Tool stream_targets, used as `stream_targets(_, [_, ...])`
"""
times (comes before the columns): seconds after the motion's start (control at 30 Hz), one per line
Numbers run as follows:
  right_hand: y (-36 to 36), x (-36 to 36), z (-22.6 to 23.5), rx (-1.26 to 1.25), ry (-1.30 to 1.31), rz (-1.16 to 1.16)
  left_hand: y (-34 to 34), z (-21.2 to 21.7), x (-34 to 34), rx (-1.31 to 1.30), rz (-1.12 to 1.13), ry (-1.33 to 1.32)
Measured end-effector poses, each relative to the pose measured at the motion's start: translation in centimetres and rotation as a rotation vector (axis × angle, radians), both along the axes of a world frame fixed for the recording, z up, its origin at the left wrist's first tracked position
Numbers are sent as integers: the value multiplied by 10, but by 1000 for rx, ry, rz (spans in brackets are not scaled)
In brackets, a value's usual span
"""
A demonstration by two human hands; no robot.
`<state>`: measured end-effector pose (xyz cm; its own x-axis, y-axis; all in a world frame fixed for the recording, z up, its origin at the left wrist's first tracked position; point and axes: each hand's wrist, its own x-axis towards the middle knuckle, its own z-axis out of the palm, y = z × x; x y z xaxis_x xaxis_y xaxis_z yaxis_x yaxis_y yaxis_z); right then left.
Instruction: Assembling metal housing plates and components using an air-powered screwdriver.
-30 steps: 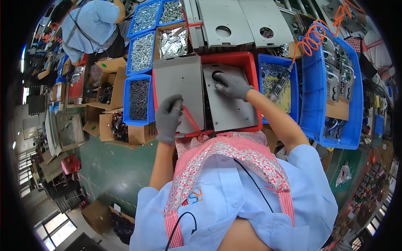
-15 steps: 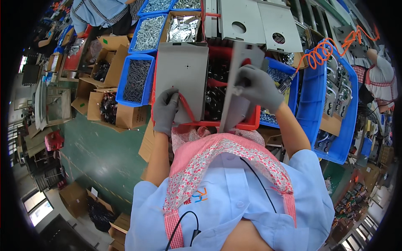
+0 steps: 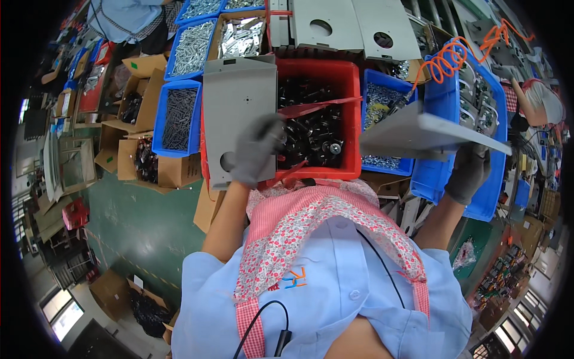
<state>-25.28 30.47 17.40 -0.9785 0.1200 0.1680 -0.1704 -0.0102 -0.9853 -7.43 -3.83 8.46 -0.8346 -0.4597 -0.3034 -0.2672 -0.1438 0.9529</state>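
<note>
Right hand (image 3: 469,173) grasps the tilted grey panel (image 3: 412,134) near its far-right end, right of centre in the frame. Left hand (image 3: 260,149) is motion-blurred over the right edge of a flat grey panel (image 3: 242,84), left of centre — can't tell if it grips anything.

Handling, my judgement: the tilted panel hangs from one end, so a firm pinch and a flatter angle should stop it twisting. Best kept off the circuit-board parts (image 3: 476,105) and the orange coiled hose (image 3: 445,63), upper right. Left fingers should mind the sheet edge.

Containers: red bin (image 3: 353,140) at centre holds black parts (image 3: 308,128), a red strip (image 3: 320,107) lying across. Right of it, a blue bin (image 3: 394,170) of small metal hardware (image 3: 378,93), partly behind the tilted panel. Large blue bin (image 3: 433,179), far right, carries the circuit-board parts. Upper left — dark screws (image 3: 180,116), silver bolts (image 3: 192,48), flat silver pieces (image 3: 242,37) in a carton (image 3: 213,51).
</note>
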Motion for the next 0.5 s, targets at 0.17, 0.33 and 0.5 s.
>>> stream_targets(0.17, [35, -7, -36, -456, -308, 30, 46, -39, -35, -1066, -497, -193])
stream_targets(0.33, [33, -2, -50, -808, -625, 15, 63, -42, -64, -945, -742, -242])
stream_targets(0.5, [30, 2, -85, -910, -766, -12, 90, -44, -78, -872, -936, -422])
